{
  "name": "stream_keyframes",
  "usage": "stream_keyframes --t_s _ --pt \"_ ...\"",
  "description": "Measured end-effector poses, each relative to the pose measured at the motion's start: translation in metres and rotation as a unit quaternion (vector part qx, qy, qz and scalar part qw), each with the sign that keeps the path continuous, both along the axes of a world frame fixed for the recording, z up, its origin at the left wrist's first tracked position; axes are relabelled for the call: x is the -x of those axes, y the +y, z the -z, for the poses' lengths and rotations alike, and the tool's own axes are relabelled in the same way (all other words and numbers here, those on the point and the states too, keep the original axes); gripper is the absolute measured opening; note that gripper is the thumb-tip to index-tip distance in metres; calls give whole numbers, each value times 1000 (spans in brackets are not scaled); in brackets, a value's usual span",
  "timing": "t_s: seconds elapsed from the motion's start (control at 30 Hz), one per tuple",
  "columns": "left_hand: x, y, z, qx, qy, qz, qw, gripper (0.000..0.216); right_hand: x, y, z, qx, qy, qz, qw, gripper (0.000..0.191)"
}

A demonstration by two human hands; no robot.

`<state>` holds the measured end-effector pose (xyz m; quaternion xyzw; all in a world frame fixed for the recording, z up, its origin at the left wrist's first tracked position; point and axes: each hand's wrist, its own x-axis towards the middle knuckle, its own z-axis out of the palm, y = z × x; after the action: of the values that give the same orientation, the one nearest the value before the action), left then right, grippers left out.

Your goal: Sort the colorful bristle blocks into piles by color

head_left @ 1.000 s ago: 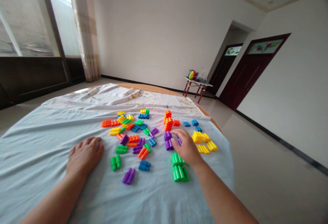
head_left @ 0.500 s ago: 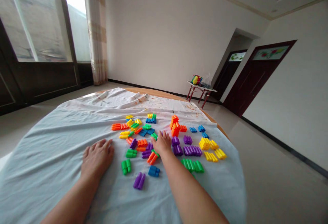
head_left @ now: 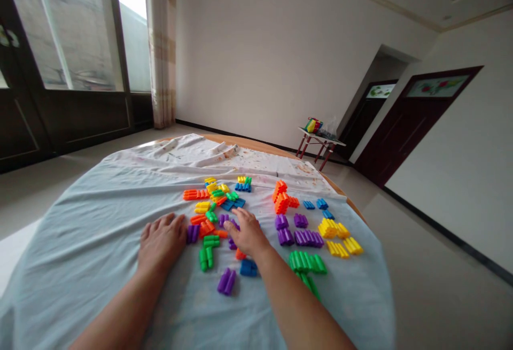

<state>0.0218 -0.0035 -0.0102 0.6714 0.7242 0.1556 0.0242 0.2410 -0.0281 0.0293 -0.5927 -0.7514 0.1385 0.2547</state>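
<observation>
And here's the right hand [head_left: 246,231] over the mixed blocks [head_left: 211,240] mid-cloth, thumb parted from fingers (whether they're pinching anything, I can't tell), mostly hiding an orange block [head_left: 240,254], while the left hand [head_left: 162,240] lies flat, fingers slightly spread, just beside a purple block [head_left: 193,234], both forearms cut off below.

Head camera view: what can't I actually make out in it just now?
Orange piece: head view, partly hidden by the right hand.
Any grip by its fingers: head view, hidden by the hand itself.
Lower green piece: head view, partly hidden by the right forearm.
Left forearm: head view, cut off by the bottom edge.
Clear bag: head view, contents too small to tell.
</observation>
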Motion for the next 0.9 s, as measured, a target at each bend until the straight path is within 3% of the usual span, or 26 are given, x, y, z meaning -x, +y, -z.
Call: stream_keyframes --t_s 0.13,0.23,0.33,0.47,0.6,0.73,0.9 --pt "0 -1 0 -1 -4 1 1000 57 -15 -35 15 23 -27 65 997 65" --pt "-2 -3 -2 -5 -5 3 1000 58 -12 -50 32 56 -16 71 996 80" --pt "-3 -4 -5 -9 -4 5 1000 56 2 -45 37 59 25 35 997 86" --pt "-3 -5 -7 -10 -3 6 1000 55 16 -36 25 41 58 -23 997 87" --pt "-3 -5 -6 -11 -6 3 1000 57 12 -52 15 -5 16 -60 998 98" --pt "-5 -7 -8 -11 -10 2 1000 57 2 -67 24 38 -35 -110 993 116" --pt "-6 -7 -10 -11 -12 5 1000 54 -2 -55 29 22 -35 -6 999 90"
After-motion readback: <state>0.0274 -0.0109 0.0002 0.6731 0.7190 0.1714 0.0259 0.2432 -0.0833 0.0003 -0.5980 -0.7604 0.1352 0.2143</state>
